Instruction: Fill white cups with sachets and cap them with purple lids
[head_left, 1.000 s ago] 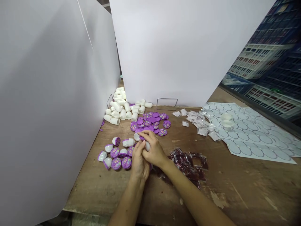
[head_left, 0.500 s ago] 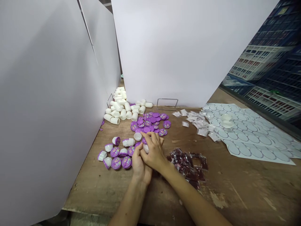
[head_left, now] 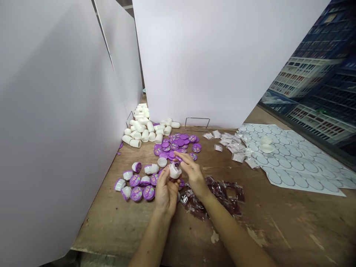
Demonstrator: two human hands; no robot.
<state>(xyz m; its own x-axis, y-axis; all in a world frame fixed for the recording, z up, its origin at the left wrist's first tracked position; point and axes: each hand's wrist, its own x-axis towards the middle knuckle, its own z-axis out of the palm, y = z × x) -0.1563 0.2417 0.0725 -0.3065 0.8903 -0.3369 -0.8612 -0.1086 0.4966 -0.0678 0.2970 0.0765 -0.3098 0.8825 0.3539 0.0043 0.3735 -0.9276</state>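
Note:
A small white plastic cup (head_left: 175, 172) is gripped by the fingers of my left hand (head_left: 166, 191). Something dark red and glossy, like a sachet, shows at the mouth of this cup. Just above it, my right hand (head_left: 194, 176) pinches a purple lid (head_left: 178, 158), tilted and apart from the rim. An open white cup (head_left: 162, 162) stands on the table just beyond my left hand. Several cups with purple lids (head_left: 136, 193) lie to the left, some on their sides. Dark red sachets (head_left: 196, 202) are heaped beneath and beside my right forearm.
Loose purple lids (head_left: 180, 142) are piled beyond my hands, with stacked white cups (head_left: 139, 126) behind to the left. White sachets (head_left: 233, 142) and printed sheets with circles (head_left: 294, 159) lie on the right. White panels (head_left: 194, 66) enclose the back and left; a wire stand (head_left: 197, 122) sits at the back.
My hands were pressed together over the cup. Now the right hand has drawn apart to the right and holds the purple lid raised, uncovering the cup and more of the dark red sachets.

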